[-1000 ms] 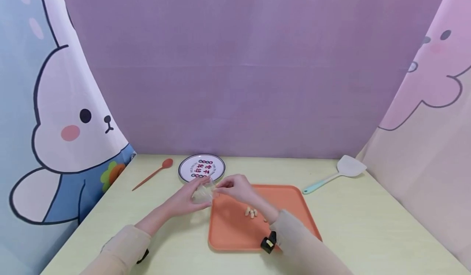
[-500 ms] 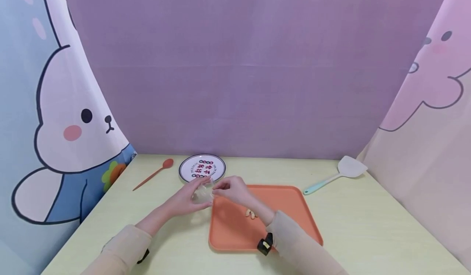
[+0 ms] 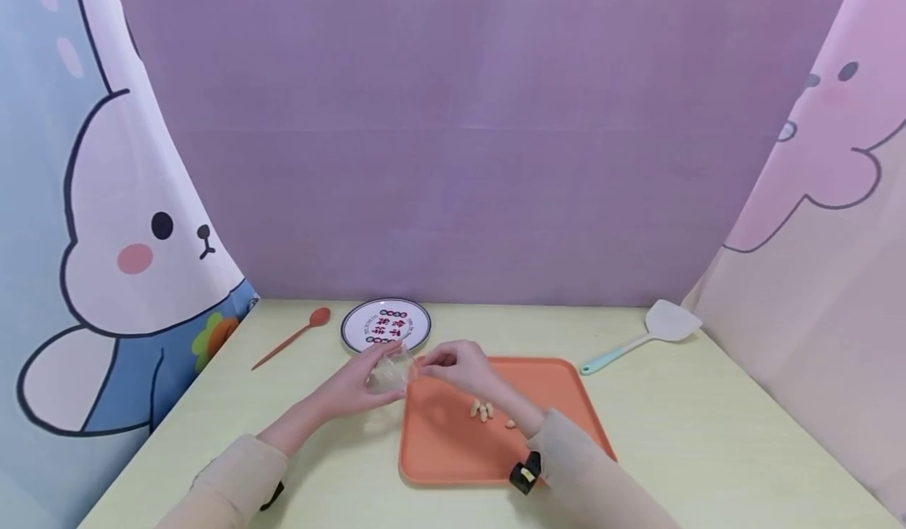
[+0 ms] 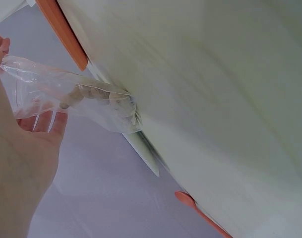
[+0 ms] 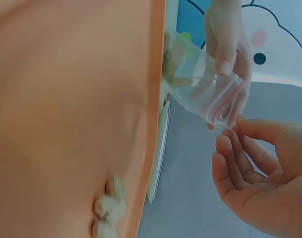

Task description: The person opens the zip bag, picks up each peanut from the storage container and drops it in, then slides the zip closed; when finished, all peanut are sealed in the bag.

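A clear zip bag (image 4: 98,101) with a red seal line hangs tilted, its bottom holding several pale brownish lumps that look like peanuts in shells. My left hand (image 3: 354,380) holds the bag (image 3: 388,373) from the left, thumb on one face and fingers behind the other. At the bag's sealing edge, my right hand (image 5: 270,168) pinches a corner between thumb and forefinger, its other fingers loosely bent. Several similar peanuts (image 3: 483,411) lie on the orange tray (image 3: 453,458) under my right forearm. Whether the seal is parted cannot be told.
Behind the bag stands a round white plate (image 3: 385,325) with red lettering. A red spoon (image 3: 286,340) lies at the left, and a white spatula (image 3: 668,323) with a mint handle at the right. A purple cloth (image 3: 453,136) rises behind the table.
My right hand shifts slightly left along the bag's edge, then back to the right, still pinching. The left hand stays in place. A peanut hidden by my forearm shows again.
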`<control>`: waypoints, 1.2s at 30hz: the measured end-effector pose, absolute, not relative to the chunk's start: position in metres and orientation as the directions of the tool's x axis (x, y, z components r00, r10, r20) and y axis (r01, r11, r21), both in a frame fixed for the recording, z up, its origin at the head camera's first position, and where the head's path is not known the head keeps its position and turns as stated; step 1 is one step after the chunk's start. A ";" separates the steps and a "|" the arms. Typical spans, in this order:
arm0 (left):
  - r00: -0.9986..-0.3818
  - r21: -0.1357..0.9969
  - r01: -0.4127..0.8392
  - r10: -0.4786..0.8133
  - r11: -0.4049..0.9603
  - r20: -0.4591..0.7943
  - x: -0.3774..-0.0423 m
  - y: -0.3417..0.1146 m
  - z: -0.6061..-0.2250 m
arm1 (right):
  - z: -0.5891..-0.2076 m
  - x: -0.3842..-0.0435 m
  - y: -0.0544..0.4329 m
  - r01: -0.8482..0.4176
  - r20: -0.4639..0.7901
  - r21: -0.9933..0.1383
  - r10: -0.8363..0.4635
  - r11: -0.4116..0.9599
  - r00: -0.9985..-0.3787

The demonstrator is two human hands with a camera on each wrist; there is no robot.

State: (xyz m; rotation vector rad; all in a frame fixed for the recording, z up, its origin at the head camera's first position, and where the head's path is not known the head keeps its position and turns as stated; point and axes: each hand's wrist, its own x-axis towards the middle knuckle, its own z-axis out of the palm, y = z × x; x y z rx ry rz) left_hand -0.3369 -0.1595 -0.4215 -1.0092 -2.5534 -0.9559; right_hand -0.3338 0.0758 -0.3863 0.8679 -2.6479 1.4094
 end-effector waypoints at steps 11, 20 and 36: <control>-0.753 0.498 0.657 0.515 0.566 0.410 -0.336 -0.160 -0.420 | -0.391 -0.322 0.126 -0.472 0.270 -0.753 -0.439 0.458 -0.857; -0.742 0.494 0.670 0.523 0.553 0.420 -0.337 -0.159 -0.422 | -0.402 -0.317 0.169 -0.415 0.199 -0.768 -0.434 0.488 -0.879; -0.752 0.501 0.659 0.510 0.562 0.417 -0.337 -0.159 -0.422 | -0.423 -0.317 0.205 -0.468 0.218 -0.674 -0.451 0.571 -0.865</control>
